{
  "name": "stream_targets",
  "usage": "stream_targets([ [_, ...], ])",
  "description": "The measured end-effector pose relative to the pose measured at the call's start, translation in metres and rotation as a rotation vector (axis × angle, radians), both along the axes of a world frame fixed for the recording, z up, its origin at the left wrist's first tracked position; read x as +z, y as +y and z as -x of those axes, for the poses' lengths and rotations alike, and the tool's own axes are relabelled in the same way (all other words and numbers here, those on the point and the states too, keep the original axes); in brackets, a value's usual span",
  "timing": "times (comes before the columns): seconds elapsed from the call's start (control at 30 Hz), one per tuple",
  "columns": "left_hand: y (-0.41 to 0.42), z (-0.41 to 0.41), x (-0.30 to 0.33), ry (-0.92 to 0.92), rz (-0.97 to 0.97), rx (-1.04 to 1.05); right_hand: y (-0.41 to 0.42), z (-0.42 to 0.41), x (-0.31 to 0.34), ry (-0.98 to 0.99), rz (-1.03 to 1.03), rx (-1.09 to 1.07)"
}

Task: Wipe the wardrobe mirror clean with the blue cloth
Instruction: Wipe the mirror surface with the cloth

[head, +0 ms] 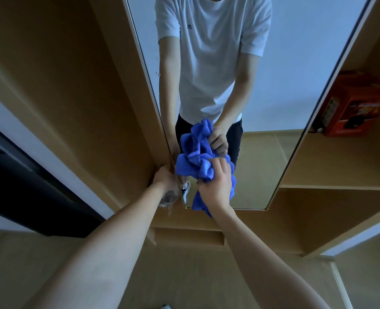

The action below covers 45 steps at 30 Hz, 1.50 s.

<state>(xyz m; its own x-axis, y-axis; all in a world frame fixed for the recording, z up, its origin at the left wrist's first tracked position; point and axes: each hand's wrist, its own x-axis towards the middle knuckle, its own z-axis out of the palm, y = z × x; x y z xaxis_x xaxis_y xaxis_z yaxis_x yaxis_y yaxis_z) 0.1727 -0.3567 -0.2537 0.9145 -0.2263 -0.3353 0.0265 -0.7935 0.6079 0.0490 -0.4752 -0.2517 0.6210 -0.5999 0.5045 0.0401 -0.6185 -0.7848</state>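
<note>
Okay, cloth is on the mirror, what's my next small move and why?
Probably sweep the blue cloth upward: the right hand holds it bunched against the mirror's lower part, and small specks show near its left edge higher up.

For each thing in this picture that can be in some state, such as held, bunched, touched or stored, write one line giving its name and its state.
blue cloth: bunched, pressed to the glass.
right hand: grips the blue cloth.
left hand: holds the mirror's left edge.
wardrobe mirror: upright, small specks near its left edge.
orange box: stands on an open shelf, right of the mirror.
</note>
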Motion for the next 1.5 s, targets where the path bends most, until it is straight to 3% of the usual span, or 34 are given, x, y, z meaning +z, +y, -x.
stream_targets([
  [0.13, -0.003, -0.001, -0.003, 0.025, 0.119, 0.098, -0.004, -0.009, -0.033, 0.097, 0.372, 0.075],
  [0.23, 0.002, -0.008, -0.015, 0.033, 0.101, 0.095, -0.008, -0.008, -0.072, 0.322, 0.52, 0.18],
  [0.4, 0.003, -0.005, -0.003, 0.177, 0.22, 0.095, -0.006, -0.006, -0.102, 0.662, 0.284, 0.163],
  [0.47, 0.005, -0.006, -0.005, 0.156, 0.214, 0.091, -0.003, -0.003, -0.099, 0.602, 0.213, 0.135],
  [0.6, 0.008, -0.015, -0.019, 0.098, 0.18, 0.054, 0.009, 0.0, -0.068, 0.273, 0.061, -0.003],
  [0.7, 0.009, -0.013, -0.016, 0.119, 0.247, 0.057, 0.012, -0.01, -0.054, 0.136, 0.108, -0.104],
  [0.87, 0.009, -0.008, -0.009, 0.097, 0.181, 0.017, 0.006, -0.019, -0.089, 0.302, 0.45, 0.004],
  [0.93, 0.009, -0.007, -0.008, 0.107, 0.213, 0.016, 0.007, -0.018, -0.11, 0.431, 0.478, 0.058],
  [1.0, 0.009, -0.007, -0.01, 0.127, 0.245, 0.026, 0.01, -0.016, -0.124, 0.559, 0.402, 0.076],
  [1.2, 0.012, -0.01, -0.017, 0.117, 0.249, 0.025, 0.006, -0.003, -0.131, 0.91, -0.132, 0.091],
  [1.4, 0.009, -0.005, -0.014, 0.089, 0.243, 0.034, 0.034, -0.005, -0.127, 0.822, -0.258, 0.201],
  [1.5, 0.011, -0.007, -0.016, 0.096, 0.206, 0.004, 0.031, -0.011, -0.122, 0.734, -0.667, -0.003],
])
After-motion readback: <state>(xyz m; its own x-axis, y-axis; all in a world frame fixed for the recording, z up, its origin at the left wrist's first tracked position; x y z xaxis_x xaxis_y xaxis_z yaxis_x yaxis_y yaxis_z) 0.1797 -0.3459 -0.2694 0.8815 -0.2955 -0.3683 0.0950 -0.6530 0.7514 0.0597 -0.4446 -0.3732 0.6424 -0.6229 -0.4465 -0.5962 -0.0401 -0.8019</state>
